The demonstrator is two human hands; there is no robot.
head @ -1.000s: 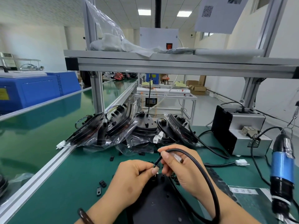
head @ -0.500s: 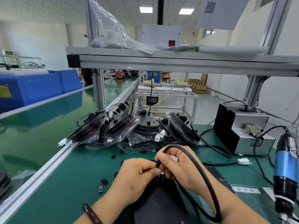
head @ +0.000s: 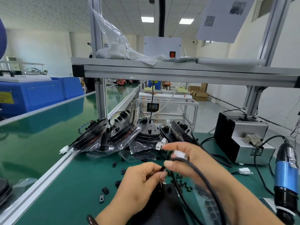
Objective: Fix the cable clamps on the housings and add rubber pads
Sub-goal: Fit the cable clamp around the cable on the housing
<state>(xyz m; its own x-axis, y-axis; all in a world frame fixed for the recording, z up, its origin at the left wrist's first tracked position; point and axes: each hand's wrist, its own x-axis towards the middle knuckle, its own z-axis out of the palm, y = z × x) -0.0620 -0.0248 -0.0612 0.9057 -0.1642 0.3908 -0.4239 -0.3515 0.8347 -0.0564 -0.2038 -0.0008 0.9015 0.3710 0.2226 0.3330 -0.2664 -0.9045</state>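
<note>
A black housing (head: 164, 207) lies on the green mat under my hands. My left hand (head: 141, 184) pinches the thin end of a black cable (head: 199, 174) between thumb and fingers just above the housing. My right hand (head: 190, 161) holds the same cable near its white connector (head: 180, 154), thumb pressed on the cable; the hand is blurred. The cable loops to the right and back down past my right wrist. Small black cable clamps (head: 103, 193) lie loose on the mat at left. A sheet of black rubber pads (head: 209, 205) lies by my right forearm.
Several bagged black housings (head: 113, 135) are stacked behind my hands. A grey and black machine (head: 243, 140) stands at right, with a blue electric screwdriver (head: 286, 179) hanging in front of it. An aluminium rail (head: 48, 174) borders the mat at left, a shelf frame overhead.
My right hand has slid along the cable and lifted, so the white connector now shows on top of it. My left hand still pinches the cable's end over the housing.
</note>
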